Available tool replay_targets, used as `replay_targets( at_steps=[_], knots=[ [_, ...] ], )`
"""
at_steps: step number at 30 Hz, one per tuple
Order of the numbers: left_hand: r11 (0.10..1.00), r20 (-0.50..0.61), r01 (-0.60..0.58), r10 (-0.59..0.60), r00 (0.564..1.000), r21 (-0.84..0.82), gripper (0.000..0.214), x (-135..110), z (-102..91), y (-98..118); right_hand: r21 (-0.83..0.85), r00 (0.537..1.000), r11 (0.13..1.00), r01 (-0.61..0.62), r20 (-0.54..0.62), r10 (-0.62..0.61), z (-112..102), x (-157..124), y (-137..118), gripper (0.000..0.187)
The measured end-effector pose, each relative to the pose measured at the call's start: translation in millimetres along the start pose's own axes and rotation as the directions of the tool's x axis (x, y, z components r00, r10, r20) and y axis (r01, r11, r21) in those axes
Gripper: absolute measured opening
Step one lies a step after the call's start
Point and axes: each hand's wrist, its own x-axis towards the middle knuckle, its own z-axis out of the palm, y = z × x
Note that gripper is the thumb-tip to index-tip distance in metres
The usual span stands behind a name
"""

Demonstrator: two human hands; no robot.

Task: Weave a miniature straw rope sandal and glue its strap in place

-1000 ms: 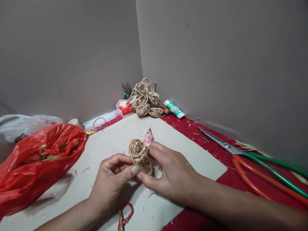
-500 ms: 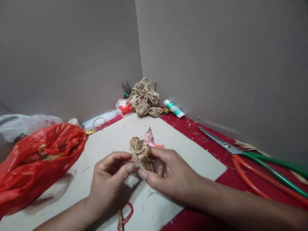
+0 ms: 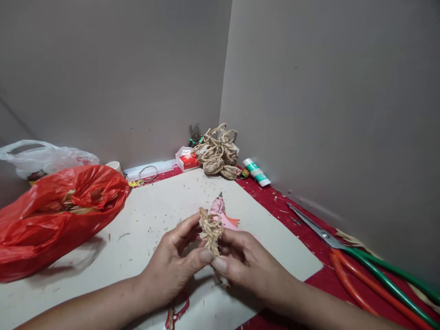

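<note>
A small woven straw piece (image 3: pixel 210 232) made of braided cord is held upright and edge-on between both my hands above a white board (image 3: pixel 144 215). My left hand (image 3: pixel 175 268) pinches its left side with thumb and fingers. My right hand (image 3: pixel 245 266) grips its right side, thumb pressed against the braid. Just behind the piece a pink glue gun (image 3: pixel 222 211) lies on the board.
A red plastic bag (image 3: pixel 58 215) with straw lies at left, a clear bag (image 3: pixel 44 156) behind it. A pile of braided cord (image 3: pixel 217 151), a red-white box (image 3: pixel 187 160) and a glue tube (image 3: pixel 256 172) sit in the corner. Large scissors (image 3: pixel 354 256) lie right; small red scissors (image 3: pixel 177 311) below my hands.
Both hands have turned the woven piece from its coiled face showing to edge-on, and closed tighter on it. The camera view has shifted slightly left and down.
</note>
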Motion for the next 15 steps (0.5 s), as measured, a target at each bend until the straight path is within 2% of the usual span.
replay_targets(
  at_steps=[4,6,8,9,11,13,15],
  knots=[
    [0.987,-0.151,-0.053,0.076,0.986,0.150,0.043,-2.6,-3.3,-7.9,-0.009,0.999,1.000,-0.021,0.027,0.021,2.2,-1.5,-2.2,0.036],
    [0.947,-0.249,-0.139,0.214,0.944,0.288,0.042,-4.4,-6.2,-10.1,0.000,0.999,1.000,-0.029,0.033,0.029,2.3,-1.5,-3.4,0.038],
    [0.856,-0.270,-0.258,0.405,0.873,0.449,0.039,-6.0,-9.2,-9.1,0.014,0.999,0.999,-0.033,0.038,0.032,2.0,-1.3,-4.0,0.038],
    [0.785,-0.229,-0.326,0.501,0.835,0.527,0.036,-6.6,-10.3,-7.3,0.020,0.999,0.999,-0.031,0.045,0.030,1.7,-1.3,-3.9,0.038],
    [0.615,-0.061,-0.458,0.636,0.769,0.642,0.033,-7.2,-11.7,-2.0,0.030,0.998,0.999,-0.024,0.057,0.022,1.0,-1.4,-2.8,0.037],
    [0.478,0.113,-0.556,0.681,0.724,0.680,0.033,-7.0,-11.8,3.7,0.031,0.997,0.999,-0.027,0.071,0.024,0.1,-1.8,-0.9,0.038],
    [0.406,0.199,-0.613,0.701,0.685,0.678,0.033,-6.1,-11.5,8.0,0.021,0.996,0.999,-0.030,0.079,0.028,-0.6,-2.2,0.8,0.038]
  ],
)
